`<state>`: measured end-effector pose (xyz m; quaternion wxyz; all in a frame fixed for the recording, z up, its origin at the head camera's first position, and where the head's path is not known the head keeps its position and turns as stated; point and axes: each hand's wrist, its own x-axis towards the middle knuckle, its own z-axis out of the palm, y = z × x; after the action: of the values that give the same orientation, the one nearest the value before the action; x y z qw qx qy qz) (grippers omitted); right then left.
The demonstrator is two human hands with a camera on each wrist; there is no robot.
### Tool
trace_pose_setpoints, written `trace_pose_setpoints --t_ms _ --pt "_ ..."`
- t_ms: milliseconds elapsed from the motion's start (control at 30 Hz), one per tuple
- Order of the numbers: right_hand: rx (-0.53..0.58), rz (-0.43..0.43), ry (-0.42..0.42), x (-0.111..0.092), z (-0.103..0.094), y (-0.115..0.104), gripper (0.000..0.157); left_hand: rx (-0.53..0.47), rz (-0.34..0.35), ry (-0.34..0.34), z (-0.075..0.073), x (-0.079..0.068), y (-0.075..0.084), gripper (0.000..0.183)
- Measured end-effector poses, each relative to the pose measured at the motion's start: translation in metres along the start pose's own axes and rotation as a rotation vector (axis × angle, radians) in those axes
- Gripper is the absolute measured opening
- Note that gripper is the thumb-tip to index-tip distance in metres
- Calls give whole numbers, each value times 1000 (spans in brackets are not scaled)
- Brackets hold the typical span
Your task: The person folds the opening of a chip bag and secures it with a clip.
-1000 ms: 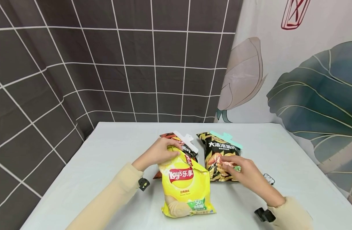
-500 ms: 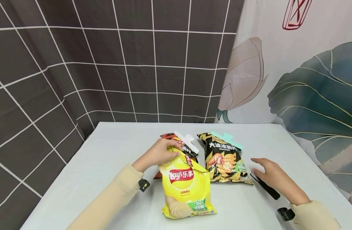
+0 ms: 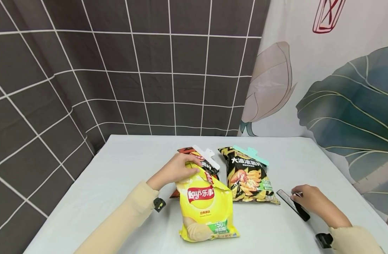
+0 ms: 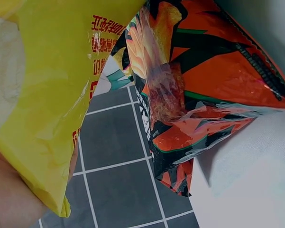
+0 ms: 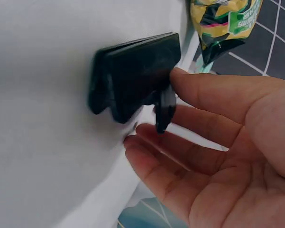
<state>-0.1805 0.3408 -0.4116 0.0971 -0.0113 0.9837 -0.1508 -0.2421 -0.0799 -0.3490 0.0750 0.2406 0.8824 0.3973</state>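
Note:
My left hand (image 3: 177, 171) grips the top left corner of a yellow Lay's chip bag (image 3: 202, 208), thumb in front and fingers over its crumpled edge. The bag stands upright on the table. At the right, my right hand (image 3: 311, 201) is at a black bag clip (image 3: 301, 210). In the right wrist view, the thumb (image 5: 187, 80) and index finger lie on either side of the tab of the clip (image 5: 142, 71). The remaining fingers are loosely bent below.
Behind the yellow bag is a red-black chip bag (image 3: 186, 151) with a white clip (image 3: 207, 155). Right of it, a black-gold chip bag (image 3: 247, 180) carries a mint clip (image 3: 251, 153). All are on a white table (image 3: 130, 155), backed by a dark gridded curtain (image 3: 155, 88).
My right hand has left the black-gold bag, moved right and taken the black clip by its tab. The left hand still grips the yellow bag.

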Motion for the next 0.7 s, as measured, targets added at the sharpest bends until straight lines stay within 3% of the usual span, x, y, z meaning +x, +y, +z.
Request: trace_pose_setpoints --t_ms 300,700 --pt "39 1 43 1 3 1 13 -5 2 -2 0 0 0 13" --pt "67 -5 25 -3 1 2 14 -2 2 -1 0 -1 1 13"
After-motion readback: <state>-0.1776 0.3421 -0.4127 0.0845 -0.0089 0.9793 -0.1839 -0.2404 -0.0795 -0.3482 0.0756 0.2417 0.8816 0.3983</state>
